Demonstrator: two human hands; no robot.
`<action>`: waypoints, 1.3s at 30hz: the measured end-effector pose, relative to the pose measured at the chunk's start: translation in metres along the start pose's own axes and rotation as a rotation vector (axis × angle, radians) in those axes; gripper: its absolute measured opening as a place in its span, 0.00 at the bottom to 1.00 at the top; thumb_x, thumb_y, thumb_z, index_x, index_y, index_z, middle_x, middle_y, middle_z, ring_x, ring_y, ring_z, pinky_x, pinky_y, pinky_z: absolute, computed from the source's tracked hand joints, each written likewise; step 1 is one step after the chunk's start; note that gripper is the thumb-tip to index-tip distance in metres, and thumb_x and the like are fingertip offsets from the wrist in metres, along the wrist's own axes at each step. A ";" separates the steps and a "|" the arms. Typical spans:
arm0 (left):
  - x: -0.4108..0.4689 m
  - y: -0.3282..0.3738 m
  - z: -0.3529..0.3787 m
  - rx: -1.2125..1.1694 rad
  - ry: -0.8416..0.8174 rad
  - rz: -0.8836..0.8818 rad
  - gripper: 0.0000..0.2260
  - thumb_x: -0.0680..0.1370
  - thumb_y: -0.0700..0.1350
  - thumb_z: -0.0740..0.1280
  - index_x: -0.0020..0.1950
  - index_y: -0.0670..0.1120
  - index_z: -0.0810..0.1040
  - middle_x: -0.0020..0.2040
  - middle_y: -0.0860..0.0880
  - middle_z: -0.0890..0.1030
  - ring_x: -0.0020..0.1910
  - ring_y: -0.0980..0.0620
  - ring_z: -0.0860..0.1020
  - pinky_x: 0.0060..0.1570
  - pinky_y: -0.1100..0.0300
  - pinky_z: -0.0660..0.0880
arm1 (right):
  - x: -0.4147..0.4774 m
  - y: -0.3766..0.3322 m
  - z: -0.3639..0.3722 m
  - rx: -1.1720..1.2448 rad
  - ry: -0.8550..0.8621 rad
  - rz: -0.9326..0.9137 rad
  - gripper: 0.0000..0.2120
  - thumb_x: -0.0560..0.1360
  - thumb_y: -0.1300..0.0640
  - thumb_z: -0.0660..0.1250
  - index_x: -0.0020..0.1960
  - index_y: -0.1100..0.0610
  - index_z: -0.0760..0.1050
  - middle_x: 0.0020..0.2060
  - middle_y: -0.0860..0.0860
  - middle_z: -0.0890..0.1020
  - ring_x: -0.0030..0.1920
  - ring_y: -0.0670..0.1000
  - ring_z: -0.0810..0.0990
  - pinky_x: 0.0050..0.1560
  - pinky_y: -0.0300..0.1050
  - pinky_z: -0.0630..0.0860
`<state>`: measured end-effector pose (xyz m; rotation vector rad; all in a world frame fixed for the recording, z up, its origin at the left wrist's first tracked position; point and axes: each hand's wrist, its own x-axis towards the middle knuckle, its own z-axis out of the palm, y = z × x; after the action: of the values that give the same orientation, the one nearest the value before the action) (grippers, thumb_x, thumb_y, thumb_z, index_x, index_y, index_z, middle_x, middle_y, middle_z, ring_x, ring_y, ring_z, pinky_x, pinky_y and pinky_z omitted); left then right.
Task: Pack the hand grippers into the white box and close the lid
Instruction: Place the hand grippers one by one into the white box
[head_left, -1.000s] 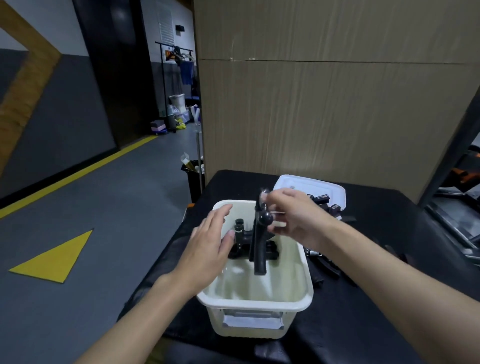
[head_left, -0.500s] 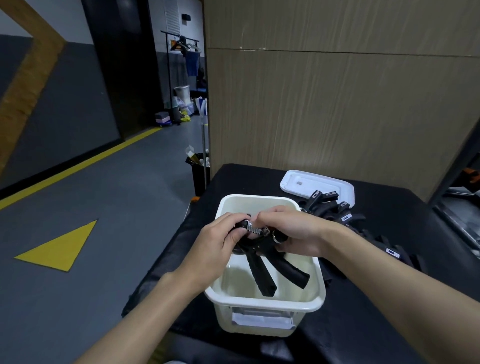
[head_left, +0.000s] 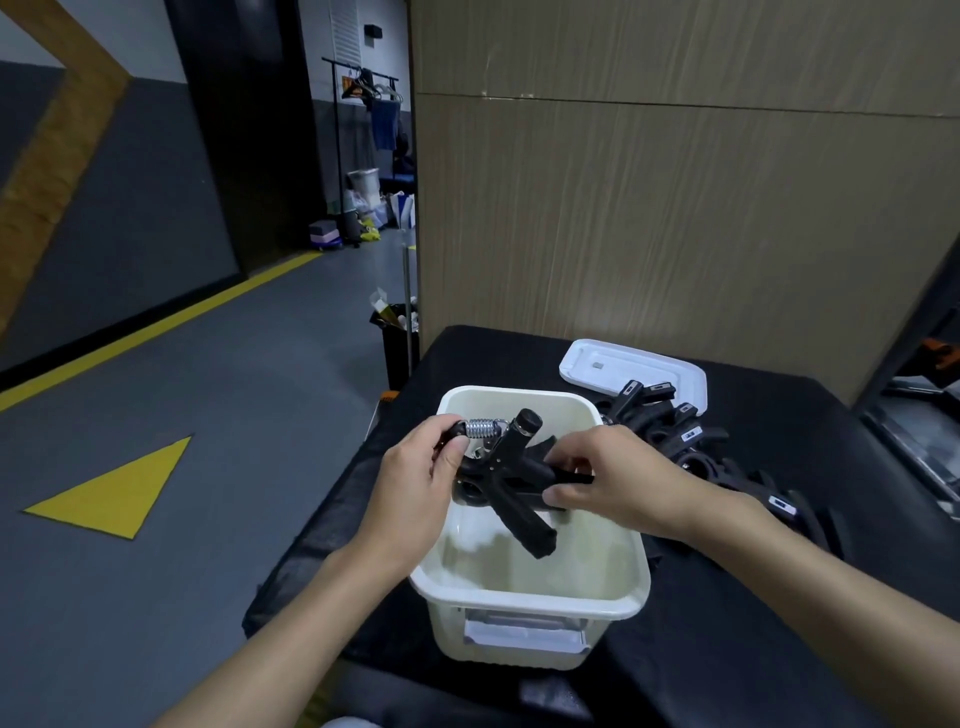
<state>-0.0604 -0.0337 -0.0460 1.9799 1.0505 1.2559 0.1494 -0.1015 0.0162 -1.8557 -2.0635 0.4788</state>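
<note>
well, closest to me my two bare forearms reach forward over a table (head_left: 727, 649) draped in black cloth. the white box (head_left: 524, 605) stands at its near edge, open at the top, with a pale label (head_left: 524, 631) on its near wall.

my hands meet over the far half of the box. my left hand (head_left: 415, 483) has its fingers curled round the spring end of a black hand gripper (head_left: 514, 483), the thumb just beside the silver coil spring (head_left: 480, 427). my right hand (head_left: 608, 483) pinches one of its handles between thumb and bent fingers. the gripper hangs in the box's opening at about rim height. its other handle slants down toward me into the box, and a round black knob sticks up at the top. a dark rounded shape sits under my left hand, and i cannot tell whether it is part of this gripper or another one.

beyond my right hand, just beside the box's right wall, a heap of black hand grippers (head_left: 654, 431) lies on the cloth and spreads to the right. the white lid (head_left: 613, 364) lies flat at the heap's far end, apart from the box, with some handles over its near edge.

past the table's far left corner a black bin (head_left: 400, 343) stands on the grey floor, with a yellow triangle (head_left: 124, 493) painted further left. a wooden panel wall (head_left: 675, 208) rises behind the table, and a clothes rack (head_left: 363, 104) stands far down the corridor.
</note>
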 end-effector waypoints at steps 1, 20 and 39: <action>0.000 0.000 0.000 0.044 0.011 0.012 0.11 0.82 0.44 0.64 0.63 0.47 0.78 0.50 0.55 0.80 0.47 0.61 0.76 0.48 0.69 0.70 | 0.005 0.000 0.002 -0.037 0.029 0.000 0.04 0.72 0.55 0.72 0.46 0.52 0.81 0.36 0.49 0.84 0.37 0.48 0.82 0.38 0.37 0.76; 0.006 -0.010 0.005 0.415 -0.183 -0.303 0.25 0.76 0.42 0.57 0.74 0.52 0.61 0.43 0.46 0.79 0.44 0.41 0.78 0.37 0.51 0.72 | 0.080 0.016 0.036 -0.507 -0.149 0.140 0.18 0.74 0.59 0.71 0.32 0.55 0.63 0.41 0.56 0.74 0.41 0.57 0.72 0.40 0.45 0.69; 0.006 -0.013 0.005 0.363 -0.198 -0.301 0.19 0.75 0.39 0.57 0.66 0.51 0.64 0.40 0.48 0.76 0.37 0.45 0.74 0.31 0.55 0.67 | 0.090 0.021 0.054 -0.773 -0.075 0.075 0.13 0.78 0.53 0.65 0.60 0.58 0.73 0.58 0.55 0.75 0.61 0.58 0.72 0.52 0.50 0.72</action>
<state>-0.0583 -0.0222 -0.0552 2.0526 1.4881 0.7317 0.1341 -0.0114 -0.0396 -2.3381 -2.4464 -0.2998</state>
